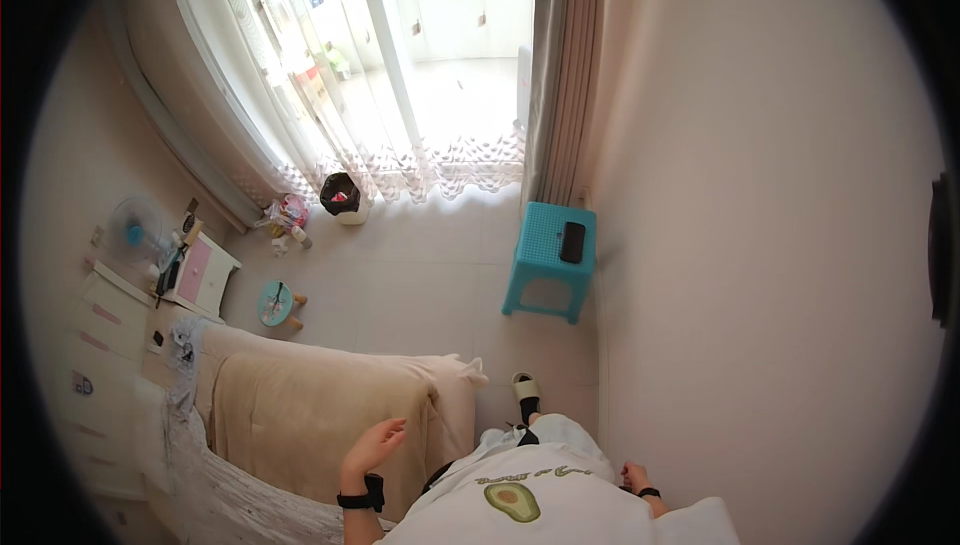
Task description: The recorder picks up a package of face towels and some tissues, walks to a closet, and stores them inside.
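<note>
My left hand (376, 445) is held out over the edge of the bed, above a folded beige blanket (310, 415). Its fingers are loosely bent and apart, with nothing in them, and a black band circles the wrist. Low beside my right hip hangs my right hand (634, 477), close to the white wall. Its fingers look curled in and I see no object in them; that wrist also wears a dark band. Ahead, a blue plastic stool (548, 260) stands against the wall, with a dark oblong case (573, 242) lying on top.
The bed (455, 395) fills the left side. Beyond it are a small round blue stool (275, 303), a white and pink cabinet (203, 275) and a fan (138, 230). A bin (343, 200) and plastic bags (288, 213) stand near the sheer curtain (400, 160). Tiled floor (420, 285) lies between.
</note>
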The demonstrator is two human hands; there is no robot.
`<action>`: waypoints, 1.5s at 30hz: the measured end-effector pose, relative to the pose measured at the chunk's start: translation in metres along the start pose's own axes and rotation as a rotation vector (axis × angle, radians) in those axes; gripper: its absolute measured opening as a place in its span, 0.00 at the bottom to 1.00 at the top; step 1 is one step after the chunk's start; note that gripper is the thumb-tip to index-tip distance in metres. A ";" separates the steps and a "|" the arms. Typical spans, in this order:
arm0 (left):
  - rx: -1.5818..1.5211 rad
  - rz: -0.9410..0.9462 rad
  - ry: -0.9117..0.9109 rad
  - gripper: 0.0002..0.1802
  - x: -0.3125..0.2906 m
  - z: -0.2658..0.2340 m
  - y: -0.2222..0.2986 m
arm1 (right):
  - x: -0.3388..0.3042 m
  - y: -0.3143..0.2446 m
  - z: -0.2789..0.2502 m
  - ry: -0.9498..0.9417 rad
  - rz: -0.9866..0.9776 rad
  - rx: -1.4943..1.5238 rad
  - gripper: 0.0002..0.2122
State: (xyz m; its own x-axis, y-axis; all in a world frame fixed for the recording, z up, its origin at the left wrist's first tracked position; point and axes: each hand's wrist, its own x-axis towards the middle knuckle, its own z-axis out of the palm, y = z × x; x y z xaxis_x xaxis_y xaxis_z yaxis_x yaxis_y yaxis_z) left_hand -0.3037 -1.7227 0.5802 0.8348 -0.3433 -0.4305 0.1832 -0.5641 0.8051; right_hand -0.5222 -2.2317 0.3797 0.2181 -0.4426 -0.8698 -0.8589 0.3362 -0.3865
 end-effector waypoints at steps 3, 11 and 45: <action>-0.047 -0.047 0.088 0.19 0.065 -0.028 0.040 | 0.062 -0.117 0.021 -0.047 -0.192 -0.184 0.08; 0.008 -0.002 0.133 0.19 0.205 -0.073 0.109 | 0.123 -0.415 0.107 -0.013 -0.587 -0.322 0.09; -0.030 -0.476 0.450 0.18 0.646 -0.611 0.022 | 0.184 -1.019 0.760 -0.416 -0.594 -0.577 0.09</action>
State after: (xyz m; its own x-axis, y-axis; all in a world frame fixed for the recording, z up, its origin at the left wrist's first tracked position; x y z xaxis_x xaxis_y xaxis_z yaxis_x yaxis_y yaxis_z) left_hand 0.5563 -1.4980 0.5691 0.7936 0.2901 -0.5348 0.5950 -0.5533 0.5829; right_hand 0.7453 -2.0239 0.3802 0.7492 -0.0382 -0.6613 -0.6264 -0.3653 -0.6886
